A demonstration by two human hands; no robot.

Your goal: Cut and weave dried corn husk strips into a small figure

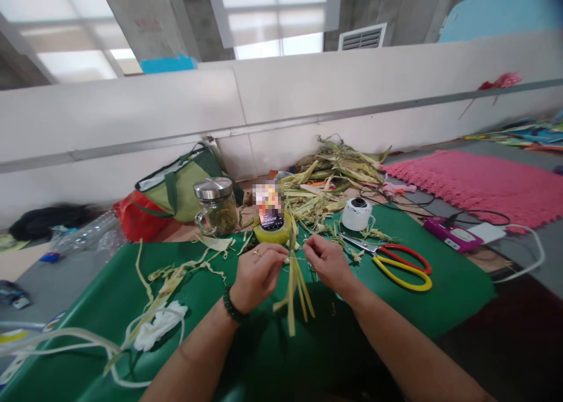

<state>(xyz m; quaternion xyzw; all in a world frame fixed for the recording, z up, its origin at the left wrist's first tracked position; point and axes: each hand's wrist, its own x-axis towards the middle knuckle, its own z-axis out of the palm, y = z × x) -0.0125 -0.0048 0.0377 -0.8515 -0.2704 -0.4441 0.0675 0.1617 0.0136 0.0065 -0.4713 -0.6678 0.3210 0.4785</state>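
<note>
My left hand and my right hand meet over the green mat, both pinching the top of a small bundle of pale corn husk strips that hangs down between them. The left wrist wears a dark bead bracelet and a finger carries a ring. Just beyond the hands stands a yellow tape roll with a phone propped on it. Red and yellow scissors lie to the right of my right hand, and a white spool of string stands behind them.
A heap of corn husks lies at the back by the white wall. A glass jar with a metal lid and a green bag are at back left. Loose husk strips and white cord lie left; a pink mat and a purple device right.
</note>
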